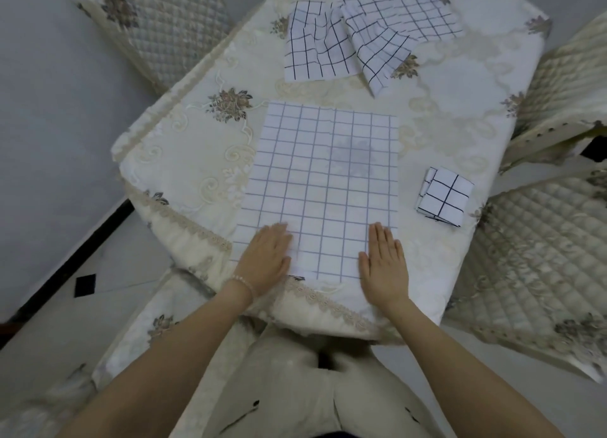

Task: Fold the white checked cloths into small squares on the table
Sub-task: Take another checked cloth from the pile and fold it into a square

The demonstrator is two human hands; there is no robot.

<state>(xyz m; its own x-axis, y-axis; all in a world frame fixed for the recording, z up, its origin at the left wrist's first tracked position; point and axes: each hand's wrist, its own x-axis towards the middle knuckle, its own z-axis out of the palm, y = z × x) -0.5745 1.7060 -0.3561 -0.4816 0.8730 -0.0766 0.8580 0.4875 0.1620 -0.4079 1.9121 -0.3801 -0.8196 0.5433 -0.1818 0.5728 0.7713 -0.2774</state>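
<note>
On table's near edge, both hands flat, L hand [267, 260] & R hand [384, 266] pressing spread checked cloth [322, 174]

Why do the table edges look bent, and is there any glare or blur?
Head view: the wide lens bows the table edges; soft, even light, no glare; a faint shadow by the left hand; the spread cloth looks pale; corners slightly soft.
</note>
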